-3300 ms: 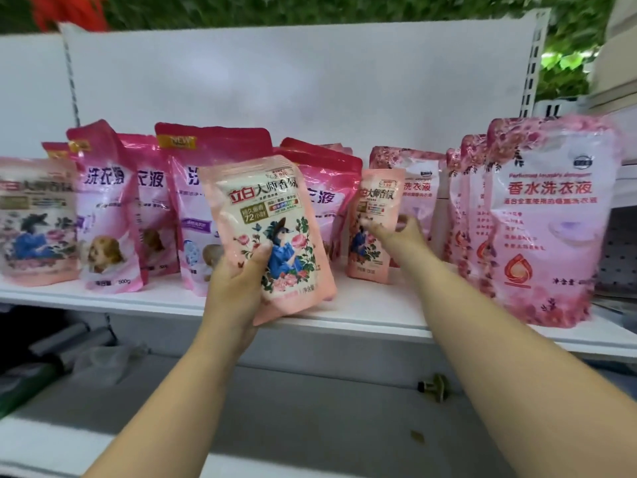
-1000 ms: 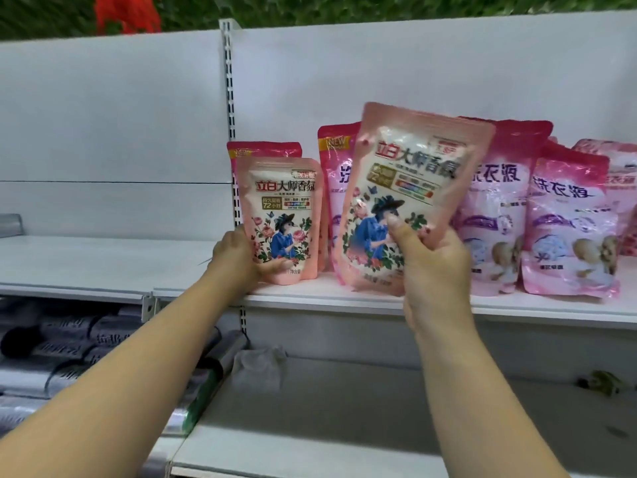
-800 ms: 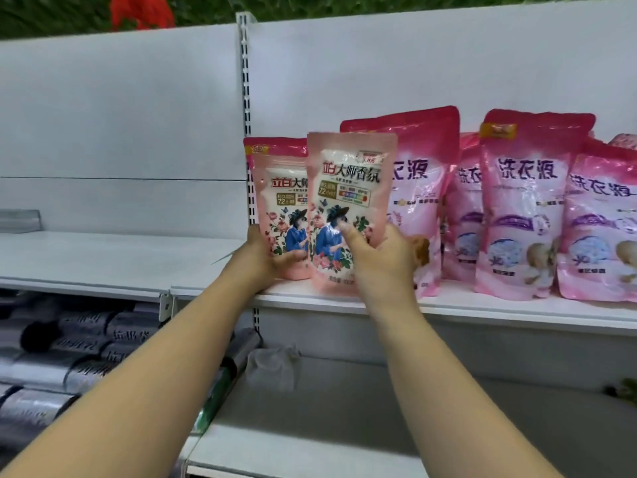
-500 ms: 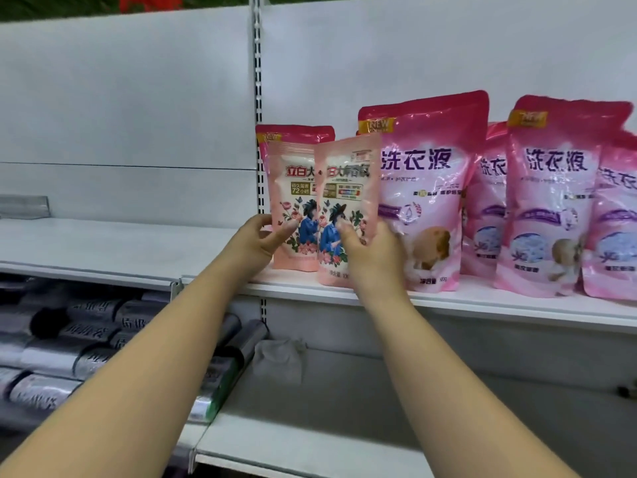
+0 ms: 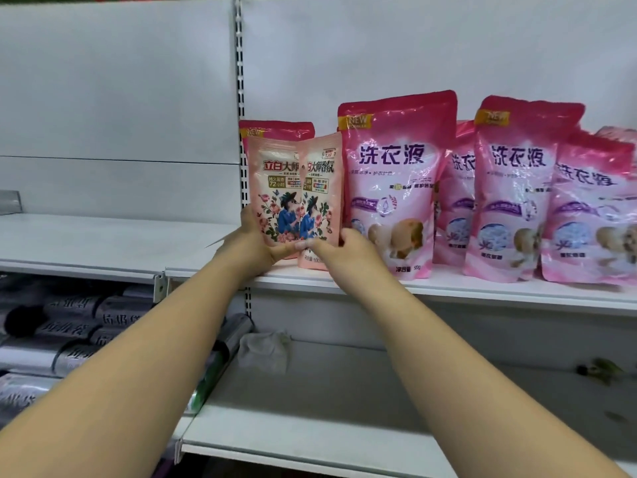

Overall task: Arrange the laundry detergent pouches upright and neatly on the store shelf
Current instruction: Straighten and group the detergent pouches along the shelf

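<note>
Two small peach pouches stand side by side at the left end of the upper shelf (image 5: 448, 288), just left of centre in the view. The left hand (image 5: 246, 248) wraps its fingers round the lower left edge of the left peach pouch (image 5: 274, 188), thumb pressed across the front near the base. The right hand (image 5: 339, 251) pinches the bottom of the right peach pouch (image 5: 322, 191), thumb on the front and fingers curled behind its right edge; this pouch overlaps the right edge of its neighbour and stands close to upright, its base on the shelf. Directly behind them, toward 12 o'clock, a darker pink pouch (image 5: 275, 130) shows only its top band. From 2 to 3 o'clock runs a row of large pink pouches: the nearest large pouch (image 5: 393, 174) stands upright just beside the right hand, and further ones (image 5: 513, 188) lean against each other toward the right edge. At 8 o'clock, on a lower level, lie grey rolls (image 5: 65, 326). A crumpled white cloth (image 5: 263, 350) sits on the lower shelf (image 5: 310, 426) at 6 o'clock.
</note>
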